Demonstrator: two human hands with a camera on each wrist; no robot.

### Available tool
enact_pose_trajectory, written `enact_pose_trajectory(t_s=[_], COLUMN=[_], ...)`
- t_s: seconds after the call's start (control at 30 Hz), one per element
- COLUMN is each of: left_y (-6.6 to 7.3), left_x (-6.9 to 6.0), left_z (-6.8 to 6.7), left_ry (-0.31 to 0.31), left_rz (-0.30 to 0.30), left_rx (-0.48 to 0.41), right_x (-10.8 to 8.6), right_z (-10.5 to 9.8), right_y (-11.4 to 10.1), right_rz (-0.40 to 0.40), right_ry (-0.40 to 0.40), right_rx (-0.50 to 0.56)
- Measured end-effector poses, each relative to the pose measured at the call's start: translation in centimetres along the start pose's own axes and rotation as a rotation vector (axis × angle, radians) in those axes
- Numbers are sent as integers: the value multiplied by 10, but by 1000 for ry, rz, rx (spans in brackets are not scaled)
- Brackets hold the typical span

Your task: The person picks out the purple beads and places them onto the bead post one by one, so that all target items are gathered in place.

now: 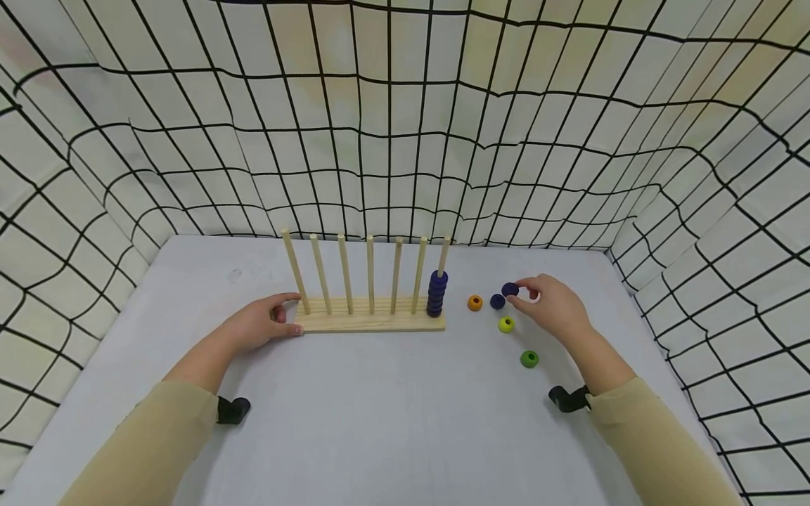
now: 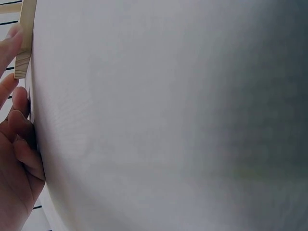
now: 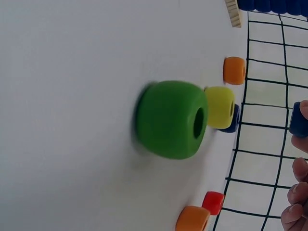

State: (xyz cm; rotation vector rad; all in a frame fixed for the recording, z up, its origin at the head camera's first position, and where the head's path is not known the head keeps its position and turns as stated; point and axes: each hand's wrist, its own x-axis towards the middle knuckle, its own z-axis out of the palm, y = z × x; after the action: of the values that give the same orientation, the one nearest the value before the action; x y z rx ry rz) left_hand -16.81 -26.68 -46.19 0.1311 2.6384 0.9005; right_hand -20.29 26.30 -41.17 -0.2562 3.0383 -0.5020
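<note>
A wooden peg rack (image 1: 373,323) with several upright pegs stands toward the back of the white table. Its rightmost peg carries a stack of dark blue beads (image 1: 436,294); the other pegs are bare. My left hand (image 1: 253,325) grips the rack's left end, thumb at the front edge and index finger behind. Right of the rack, my right hand (image 1: 557,307) pinches a dark blue bead (image 1: 510,289) between thumb and fingertips. The right wrist view shows this held bead (image 3: 298,122) raised off the table. Just beside it lies another blue bead (image 1: 497,301).
Loose beads lie right of the rack: orange (image 1: 474,303), yellow (image 1: 506,324) and green (image 1: 529,359). In the right wrist view, a red bead (image 3: 213,202) and a second orange bead (image 3: 192,220) also lie there. Black netting (image 1: 389,133) over pale cloth borders the table's back and sides.
</note>
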Motion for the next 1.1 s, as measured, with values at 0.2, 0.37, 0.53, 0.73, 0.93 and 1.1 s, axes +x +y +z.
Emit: enact_pose_trajectory(t_s=[0.2, 0.37, 0.53, 0.73, 0.93, 1.1], left_y=[1, 1, -1, -1, -1, -1], left_x=[-1, 1, 2, 1, 2, 2], left_z=[-1, -1, 1, 0, -1, 0], left_ry=[0, 2, 3, 0, -2, -2], left_rz=[2, 0, -5, 1, -1, 0], left_rx=[4, 4, 4, 3, 0, -3], right_x=[-1, -3, -6, -7, -8, -9], right_z=[-4, -6, -6, -5, -8, -10], right_y=[-10, -16, -21, -29, -39, -45], right_rz=[-19, -31, -46, -66, -76, -89], right_ry=[10, 20, 33, 41, 50, 53], right_rx=[-3, 1, 15, 5, 2, 6])
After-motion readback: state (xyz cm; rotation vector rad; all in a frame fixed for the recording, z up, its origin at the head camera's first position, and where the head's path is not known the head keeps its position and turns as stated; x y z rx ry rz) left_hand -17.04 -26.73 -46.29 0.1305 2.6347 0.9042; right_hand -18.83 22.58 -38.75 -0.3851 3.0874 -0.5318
